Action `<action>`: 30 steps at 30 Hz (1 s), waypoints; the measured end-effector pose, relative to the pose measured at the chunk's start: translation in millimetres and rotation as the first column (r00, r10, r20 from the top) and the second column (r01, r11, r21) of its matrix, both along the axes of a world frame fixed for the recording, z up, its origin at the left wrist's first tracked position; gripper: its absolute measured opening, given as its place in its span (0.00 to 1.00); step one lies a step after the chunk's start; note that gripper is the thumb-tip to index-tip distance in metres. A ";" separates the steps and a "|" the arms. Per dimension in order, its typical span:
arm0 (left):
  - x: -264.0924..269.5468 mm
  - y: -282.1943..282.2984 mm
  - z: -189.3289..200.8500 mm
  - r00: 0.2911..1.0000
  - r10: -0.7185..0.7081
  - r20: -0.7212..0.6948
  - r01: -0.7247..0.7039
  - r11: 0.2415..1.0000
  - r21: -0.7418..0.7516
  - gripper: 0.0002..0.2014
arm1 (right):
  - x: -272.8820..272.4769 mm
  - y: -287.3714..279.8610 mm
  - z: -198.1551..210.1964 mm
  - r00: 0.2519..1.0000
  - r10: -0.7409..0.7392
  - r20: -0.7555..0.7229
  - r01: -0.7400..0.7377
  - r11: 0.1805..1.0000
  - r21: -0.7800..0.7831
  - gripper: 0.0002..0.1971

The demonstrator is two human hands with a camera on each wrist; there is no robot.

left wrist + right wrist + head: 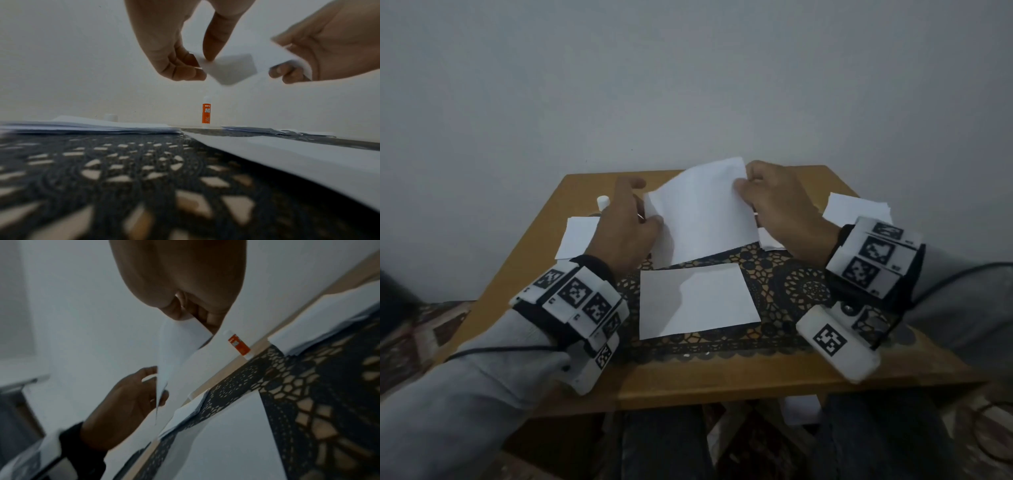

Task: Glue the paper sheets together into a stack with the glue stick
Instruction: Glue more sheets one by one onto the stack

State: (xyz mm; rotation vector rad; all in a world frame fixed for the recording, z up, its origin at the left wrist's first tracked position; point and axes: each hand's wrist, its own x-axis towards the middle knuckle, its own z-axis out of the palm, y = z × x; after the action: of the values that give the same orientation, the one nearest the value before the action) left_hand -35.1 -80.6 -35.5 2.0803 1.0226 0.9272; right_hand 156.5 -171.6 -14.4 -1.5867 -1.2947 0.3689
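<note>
Both hands hold one white paper sheet [698,212] lifted above the table, tilted toward me. My left hand [650,217] pinches its left edge and my right hand [739,186] pinches its upper right corner. The left wrist view shows my left hand [203,63] pinching the sheet [232,69] between thumb and fingers. A second sheet [695,301] lies flat on the dark lace mat [791,274] below. The orange glue stick [206,113] stands upright and uncapped at the back of the table, hidden behind the lifted sheet in the head view; the right wrist view shows the glue stick [238,344] too.
A paper pile [577,236] lies at the left of the wooden table [722,383] and another pile [856,209] at the right. The white glue cap [602,202] stands at the back left. A plain wall rises right behind the table.
</note>
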 end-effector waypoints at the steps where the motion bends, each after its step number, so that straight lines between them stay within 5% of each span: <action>1: -1.1 1.0 -0.3 1.000 0.014 0.013 -0.014 1.000 -0.008 0.24 | 5.6 0.4 -2.7 0.998 -0.019 -0.053 0.015 0.998 -0.062 0.15; 8: -14.0 8.9 9.1 0.998 0.020 -0.067 -0.025 0.997 -0.073 0.05 | 16.6 -18.7 -11.1 0.962 0.049 -0.269 -0.143 0.929 -0.342 0.12; 15: -37.8 3.7 12.2 0.845 -0.118 -0.521 0.052 0.989 -0.140 0.23 | 16.7 -20.8 -10.6 0.959 0.198 -0.203 -0.278 0.796 -0.537 0.13; 21: -39.1 -4.5 17.5 0.727 -0.264 -0.633 0.108 0.956 -0.274 0.21 | 17.5 -16.8 -14.0 0.960 0.233 -0.154 -0.276 0.709 -0.649 0.12; 30: -37.4 -6.0 6.6 0.706 -0.326 -0.629 0.110 0.928 -0.357 0.20 | 23.1 -15.6 -27.1 0.950 0.301 -0.080 -0.276 0.695 -0.664 0.12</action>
State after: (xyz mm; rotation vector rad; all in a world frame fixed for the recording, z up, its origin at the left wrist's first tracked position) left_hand -72.5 -86.6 -28.9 2.2450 1.1306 -0.1643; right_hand 179.6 -187.2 -41.5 -1.9734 -1.5429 1.1216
